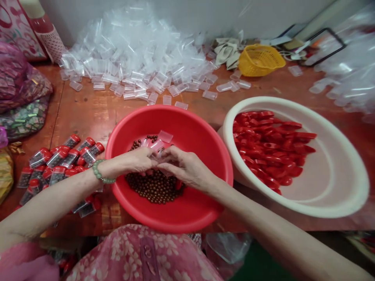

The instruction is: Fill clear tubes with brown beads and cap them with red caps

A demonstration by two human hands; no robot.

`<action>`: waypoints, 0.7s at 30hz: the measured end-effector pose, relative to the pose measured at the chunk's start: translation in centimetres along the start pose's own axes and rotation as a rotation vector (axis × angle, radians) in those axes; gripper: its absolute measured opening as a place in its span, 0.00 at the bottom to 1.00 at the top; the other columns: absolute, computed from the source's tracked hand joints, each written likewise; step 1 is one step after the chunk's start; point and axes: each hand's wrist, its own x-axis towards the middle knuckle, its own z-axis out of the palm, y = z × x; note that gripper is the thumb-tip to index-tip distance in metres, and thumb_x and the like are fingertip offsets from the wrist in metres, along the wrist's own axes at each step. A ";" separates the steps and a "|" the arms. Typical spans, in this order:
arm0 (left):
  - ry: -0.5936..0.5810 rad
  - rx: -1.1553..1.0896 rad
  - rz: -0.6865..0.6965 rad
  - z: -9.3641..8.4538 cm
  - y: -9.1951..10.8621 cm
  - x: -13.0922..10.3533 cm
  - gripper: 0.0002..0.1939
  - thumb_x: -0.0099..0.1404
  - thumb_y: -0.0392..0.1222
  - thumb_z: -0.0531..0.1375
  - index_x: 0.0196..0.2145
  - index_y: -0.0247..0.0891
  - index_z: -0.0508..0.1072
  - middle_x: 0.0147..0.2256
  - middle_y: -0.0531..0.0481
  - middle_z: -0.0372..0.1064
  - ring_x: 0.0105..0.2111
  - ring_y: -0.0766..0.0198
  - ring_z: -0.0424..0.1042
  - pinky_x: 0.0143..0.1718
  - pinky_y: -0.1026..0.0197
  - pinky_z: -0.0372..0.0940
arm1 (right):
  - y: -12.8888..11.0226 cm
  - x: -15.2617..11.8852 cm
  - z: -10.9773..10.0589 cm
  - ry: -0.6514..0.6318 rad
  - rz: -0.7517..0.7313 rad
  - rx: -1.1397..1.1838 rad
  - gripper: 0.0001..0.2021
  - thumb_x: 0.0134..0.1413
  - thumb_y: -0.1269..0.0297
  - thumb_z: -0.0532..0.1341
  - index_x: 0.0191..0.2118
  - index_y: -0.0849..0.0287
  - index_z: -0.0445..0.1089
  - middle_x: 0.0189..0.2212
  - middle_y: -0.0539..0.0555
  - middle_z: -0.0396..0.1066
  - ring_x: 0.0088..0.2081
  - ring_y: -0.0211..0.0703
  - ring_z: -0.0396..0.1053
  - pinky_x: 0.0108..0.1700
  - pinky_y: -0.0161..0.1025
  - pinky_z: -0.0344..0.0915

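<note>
Over the red basin (164,218), my left hand (142,159) and my right hand (187,166) meet, fingertips close together. My left hand is closed at a clear plastic tube (157,145); its grip is partly hidden. The fingers of my right hand are bent in against the same spot, and what they pinch cannot be made out. Another clear tube (165,136) shows just beyond the fingers. Below the hands, brown round beads (158,189) lie heaped in the basin. A bit of red plastic (178,184) shows under my right hand.
On the right stands a white basin (345,183) holding red caps (269,144). Filled, red-capped tubes (60,156) are piled at left. Clear empty tubes (140,58) form a large heap at the back, near a yellow basket (260,60). Plastic bags (20,89) sit far left.
</note>
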 end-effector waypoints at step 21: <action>0.102 -0.201 0.454 -0.8 0.6 -3.6 0.06 0.60 0.40 0.64 0.36 0.37 0.78 0.35 0.49 0.71 0.36 0.66 0.67 0.41 0.61 0.62 | -1.9 -0.7 -1.2 -0.301 0.146 0.809 0.18 0.45 0.59 0.71 0.40 0.59 0.67 0.29 0.48 0.71 0.29 0.32 0.69 0.33 0.31 0.66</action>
